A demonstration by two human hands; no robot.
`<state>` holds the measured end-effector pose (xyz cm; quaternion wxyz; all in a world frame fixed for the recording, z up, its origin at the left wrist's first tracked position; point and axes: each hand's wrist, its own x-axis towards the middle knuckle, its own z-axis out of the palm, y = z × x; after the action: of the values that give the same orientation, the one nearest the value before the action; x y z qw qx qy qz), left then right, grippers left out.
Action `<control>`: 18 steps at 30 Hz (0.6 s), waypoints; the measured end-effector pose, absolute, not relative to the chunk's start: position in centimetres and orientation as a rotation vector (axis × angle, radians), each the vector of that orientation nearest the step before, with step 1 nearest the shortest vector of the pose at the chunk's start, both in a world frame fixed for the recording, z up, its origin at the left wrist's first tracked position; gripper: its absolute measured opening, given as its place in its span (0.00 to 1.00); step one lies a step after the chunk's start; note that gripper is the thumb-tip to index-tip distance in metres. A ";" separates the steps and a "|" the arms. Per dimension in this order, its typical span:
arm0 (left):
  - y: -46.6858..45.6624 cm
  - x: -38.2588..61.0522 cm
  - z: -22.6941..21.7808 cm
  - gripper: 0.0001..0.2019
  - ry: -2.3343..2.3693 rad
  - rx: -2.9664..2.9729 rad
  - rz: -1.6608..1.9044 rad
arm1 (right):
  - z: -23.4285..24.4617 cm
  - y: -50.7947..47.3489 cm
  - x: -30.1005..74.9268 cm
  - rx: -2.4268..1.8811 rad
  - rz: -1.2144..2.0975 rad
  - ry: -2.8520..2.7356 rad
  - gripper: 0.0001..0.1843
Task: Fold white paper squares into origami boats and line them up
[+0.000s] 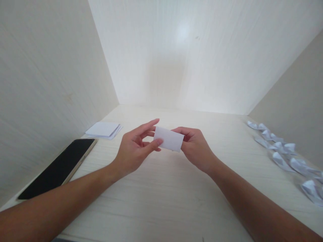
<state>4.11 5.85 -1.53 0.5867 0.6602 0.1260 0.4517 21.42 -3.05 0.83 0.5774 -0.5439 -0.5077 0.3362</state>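
A small white rectangle of paper (170, 138) is held up over the middle of the pale table, tilted a little down to the right. My left hand (136, 144) pinches its left end, thumb on the near face and fingers behind. At the right end, my right hand (195, 144) has its fingers curled behind the paper, and their tips are hidden by it. Whether the paper is folded double cannot be made out.
To the left lie a stack of white paper sheets (103, 129) and a black-screened phone (60, 168). Several folded white paper pieces (280, 161) line the right side. Pale panels (171, 60) rise at the back and both sides of the table (161, 201).
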 end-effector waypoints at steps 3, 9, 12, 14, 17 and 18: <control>5.8 4.1 -1.4 0.16 0.306 1.573 1.055 | 0.9 -3.1 21.2 -1.263 0.807 -1.171 0.09; 5.7 4.2 -1.1 0.20 0.289 1.530 1.029 | 0.9 -3.0 21.0 -1.236 0.815 -1.119 0.10; 5.8 4.0 -1.2 0.09 0.314 1.597 1.066 | 0.8 -3.0 20.9 -1.207 0.839 -1.056 0.11; 5.9 3.9 -1.2 0.05 0.332 1.636 1.080 | 0.8 -2.9 20.8 -1.174 0.857 -0.991 0.11; 6.2 3.9 -1.4 0.04 0.352 1.638 1.070 | 0.8 -2.8 20.7 -1.155 0.871 -0.905 0.10; 6.2 3.9 -1.4 0.04 0.355 1.631 1.062 | 0.8 -2.8 20.7 -1.156 0.866 -0.882 0.10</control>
<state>3.90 6.21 -1.40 0.5492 0.6889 0.1499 0.4486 20.74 -2.77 0.76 0.6627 -0.5116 -0.3902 0.3832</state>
